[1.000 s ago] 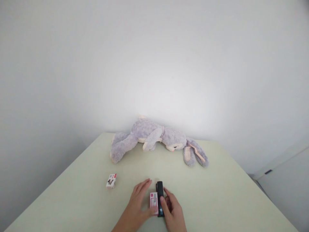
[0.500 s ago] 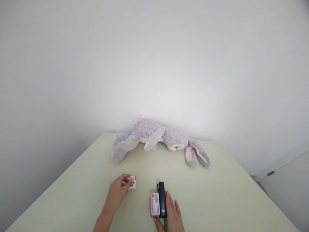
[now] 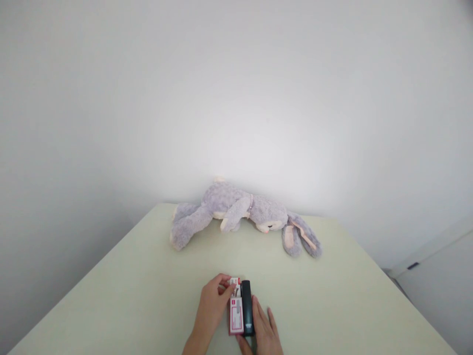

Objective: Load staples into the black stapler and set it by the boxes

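On the near edge of the table: pretty much everything going on sits here, so I'm using the black stapler [image 3: 247, 313] as the reference point for the rest.
Stapler: lying flat on the pale green table [image 3: 121, 296], long axis pointing away from the person, toward the wall.
Flat pink-and-white box [image 3: 235, 319]: right up against the stapler's left side, lying flat, touching it or as good as.
Small white-and-red box [image 3: 234, 286]: at the far-left corner of the stapler, just past the far end of the flat box. Can't quite tell if it's resting on the table or held a bit above it.
Left hand [image 3: 212, 303]: left of the stapler, fingers curled and pinched around the small white-and-red box, so it's gripping that one.
Right hand [image 3: 263, 330]: on the stapler's right side, fingers stretched out flat and loose on the table, alongside the stapler's near end. Not wrapped around anything; whether the thumb side actually touches the stapler is hard to say.
Plush bunny [image 3: 240, 212]: well beyond the stapler, at the far edge of the table by the wall, grey-purple, flopped on its side with its ears trailing off to the right.
Wall [image 3: 236, 98]: plain white, behind the bunny.
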### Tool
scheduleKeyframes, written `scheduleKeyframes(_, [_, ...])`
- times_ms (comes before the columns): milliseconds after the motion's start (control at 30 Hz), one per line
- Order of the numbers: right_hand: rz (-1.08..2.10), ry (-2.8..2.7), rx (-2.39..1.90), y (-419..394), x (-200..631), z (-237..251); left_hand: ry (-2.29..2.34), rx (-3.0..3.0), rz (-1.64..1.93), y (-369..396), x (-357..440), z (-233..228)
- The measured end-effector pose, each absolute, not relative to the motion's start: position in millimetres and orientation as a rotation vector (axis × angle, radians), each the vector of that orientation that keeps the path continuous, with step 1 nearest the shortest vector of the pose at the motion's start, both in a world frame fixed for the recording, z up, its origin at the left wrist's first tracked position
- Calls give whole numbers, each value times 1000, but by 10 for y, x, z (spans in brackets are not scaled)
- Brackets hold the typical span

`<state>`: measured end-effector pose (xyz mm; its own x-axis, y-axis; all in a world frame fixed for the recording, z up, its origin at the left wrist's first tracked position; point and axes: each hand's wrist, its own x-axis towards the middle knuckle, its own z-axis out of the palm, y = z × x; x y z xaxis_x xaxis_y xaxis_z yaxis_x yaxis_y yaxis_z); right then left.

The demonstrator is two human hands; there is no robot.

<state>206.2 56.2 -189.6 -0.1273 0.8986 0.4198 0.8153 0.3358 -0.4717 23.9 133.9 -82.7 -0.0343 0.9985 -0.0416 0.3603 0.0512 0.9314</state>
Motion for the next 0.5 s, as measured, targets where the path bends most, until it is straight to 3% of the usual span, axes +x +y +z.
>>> scheduleKeyframes(267, [338,-1977,-1456,598,2220,-1882,1512,1333,1028,883,341,-838])
scheduleKeyframes(500, [572,-2068,-1453,656,2608,-1486,1383,1270,963,791,589,-895])
